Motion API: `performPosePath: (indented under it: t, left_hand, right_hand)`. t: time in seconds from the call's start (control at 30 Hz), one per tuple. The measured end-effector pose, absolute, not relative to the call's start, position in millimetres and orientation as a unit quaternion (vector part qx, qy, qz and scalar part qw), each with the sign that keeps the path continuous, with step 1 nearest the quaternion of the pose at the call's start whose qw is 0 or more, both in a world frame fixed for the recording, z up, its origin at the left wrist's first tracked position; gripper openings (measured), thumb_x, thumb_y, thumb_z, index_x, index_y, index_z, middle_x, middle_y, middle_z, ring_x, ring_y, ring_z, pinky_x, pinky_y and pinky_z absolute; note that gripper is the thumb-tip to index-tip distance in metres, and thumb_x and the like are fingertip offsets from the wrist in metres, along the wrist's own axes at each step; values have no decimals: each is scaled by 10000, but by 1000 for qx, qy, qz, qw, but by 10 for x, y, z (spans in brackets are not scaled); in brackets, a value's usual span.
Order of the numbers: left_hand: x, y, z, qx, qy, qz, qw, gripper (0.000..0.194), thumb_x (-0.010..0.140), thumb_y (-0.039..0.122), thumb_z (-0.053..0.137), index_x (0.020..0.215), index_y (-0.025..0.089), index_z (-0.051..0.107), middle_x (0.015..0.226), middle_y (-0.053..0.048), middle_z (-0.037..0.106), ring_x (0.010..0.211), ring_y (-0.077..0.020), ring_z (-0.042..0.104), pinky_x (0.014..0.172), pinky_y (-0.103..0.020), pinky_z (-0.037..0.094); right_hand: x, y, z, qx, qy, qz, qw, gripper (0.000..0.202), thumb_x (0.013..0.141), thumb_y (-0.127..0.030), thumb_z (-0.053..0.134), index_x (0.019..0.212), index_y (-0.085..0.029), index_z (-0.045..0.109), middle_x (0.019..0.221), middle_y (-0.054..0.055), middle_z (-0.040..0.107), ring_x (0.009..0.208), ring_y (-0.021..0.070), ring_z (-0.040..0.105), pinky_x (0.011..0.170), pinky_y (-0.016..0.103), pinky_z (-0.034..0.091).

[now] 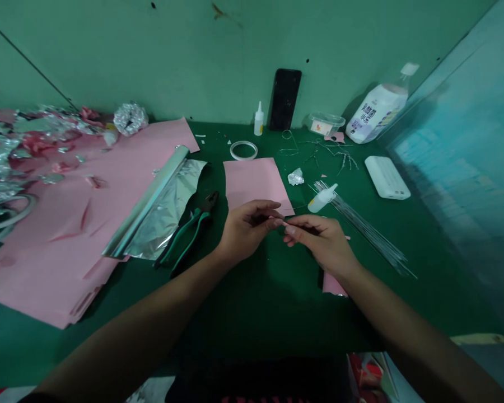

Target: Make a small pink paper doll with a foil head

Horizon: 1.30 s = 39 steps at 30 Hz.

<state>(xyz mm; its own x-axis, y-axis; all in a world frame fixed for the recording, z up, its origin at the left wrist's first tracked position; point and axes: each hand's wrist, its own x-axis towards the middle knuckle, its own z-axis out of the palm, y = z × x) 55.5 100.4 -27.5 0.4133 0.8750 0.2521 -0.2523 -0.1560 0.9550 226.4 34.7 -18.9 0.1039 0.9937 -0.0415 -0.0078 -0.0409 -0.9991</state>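
Note:
My left hand [252, 226] and my right hand [319, 238] meet fingertip to fingertip over the green table. Between the fingertips is a small piece of pink paper [282, 223], pinched from both sides and mostly hidden. A thin wire seems to run beside it, too fine to follow. Just behind my hands lies a square pink sheet [256, 179]. A glue bottle [322, 198] rests on a bundle of thin wires [365, 232] near my right hand. Under my right wrist, a pink strip with a foil edge [334, 284] is partly covered.
Green-handled pliers [189, 229] and a foil roll [151, 196] lie left, beside large pink sheets [33, 246] with crumpled foil. Along the back are a tape roll [243, 150], upright glue bottle [259, 120], phone [285, 99], plastic box [325, 124], drink bottle [378, 112] and white power bank [387, 177].

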Motion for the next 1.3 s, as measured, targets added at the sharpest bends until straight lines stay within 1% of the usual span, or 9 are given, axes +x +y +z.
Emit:
performPosePath:
  t: [0.23,0.43,0.63,0.77,0.93,1.03,1.13,1.2,1.3]
  left_hand:
    - [544,990,-240,561,224,449,659,460,689,181,834,1110,163,649,953,-86,769,897,-217,747,779,-326,628]
    - [576,945,-250,544,228,460,664,388,723,111,792,1082,169,657,862,-43,773,848,-185,751,789,-315,628]
    - [537,874,-190,645,230,482,547,344,775,129,760,1103,181,669,924,-61,773,894,-199,747,826,-325,621]
    - [498,827,-125,710,217,477,470,323,807,122,732,1114,206,679,982,-59,778,925,-189,741,900,-334,594]
    - [515,838,-129,599,239,493,584,381,782,139,752,1144,197,648,925,-55,772,884,-201,745,806,-334,619]
    - [536,890,-164,518,264,498,643,423,735,149,790,1131,183,644,893,-54,765,844,-188,741,780,-318,615]
    - [545,946,-212,458,281,504,676,460,713,147,809,1139,177,637,867,-38,757,848,-160,730,804,-291,592]
    - [547,972,-244,428,281,506,694,476,708,147,814,1146,178,631,858,-26,753,858,-147,722,821,-283,578]
    - [549,991,-275,399,277,503,715,482,709,152,812,1149,185,619,830,-8,741,884,-149,714,826,-289,567]
  right_hand:
    - [2251,343,-216,-496,-417,525,551,127,754,-281,797,855,-207,774,735,17,751,649,142,720,624,283,631]
    - [2236,332,-222,-487,-430,532,543,122,777,-277,777,881,-213,772,757,28,760,668,147,723,646,305,633]
    - [2260,324,-180,-535,-520,429,510,117,781,-246,762,896,-230,768,761,12,765,672,156,722,662,322,621]
    - [2274,310,-178,-533,-575,366,501,121,818,-233,727,924,-277,767,828,-2,781,774,177,741,723,335,620]
    - [2291,286,-132,-549,-646,271,456,140,880,-237,657,979,-274,749,854,4,779,747,177,733,692,333,609]
    - [2298,275,-118,-539,-668,261,443,196,935,-221,573,1051,-266,724,905,12,776,789,164,733,722,324,607]
    - [2297,274,-130,-545,-639,279,467,195,943,-235,562,1087,-228,694,907,31,771,801,160,733,752,326,607]
    - [2300,276,-133,-566,-593,290,495,162,935,-274,583,1044,-205,681,850,32,760,739,156,725,714,316,605]
    - [2327,277,-110,-586,-559,299,505,176,933,-332,587,846,-197,659,692,9,697,603,133,656,584,273,550]
